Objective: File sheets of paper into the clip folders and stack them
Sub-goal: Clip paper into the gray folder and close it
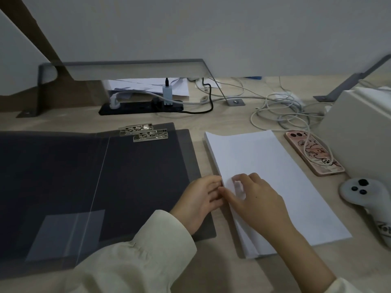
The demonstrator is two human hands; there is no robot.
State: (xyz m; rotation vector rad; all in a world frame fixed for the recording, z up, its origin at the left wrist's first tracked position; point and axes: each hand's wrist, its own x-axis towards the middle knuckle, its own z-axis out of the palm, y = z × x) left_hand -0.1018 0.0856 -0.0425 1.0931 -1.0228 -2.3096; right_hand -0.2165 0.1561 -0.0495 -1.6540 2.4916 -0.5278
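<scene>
An open dark grey clip folder (131,176) lies flat on the desk at the left, on top of another one; two metal clips (150,135) show at their top edges. To its right lies a stack of white paper (275,166). My left hand (198,201) is at the stack's left edge, fingers curled against the lifted edge of the top sheet. My right hand (254,199) rests on the stack, with its thumb and fingers pinching up that same sheet edge.
A phone in a pink case (313,153) lies right of the paper, with a white controller (364,197) and a beige box (359,132) beyond. Tangled cables (283,111) and a black power strip (139,106) lie at the back.
</scene>
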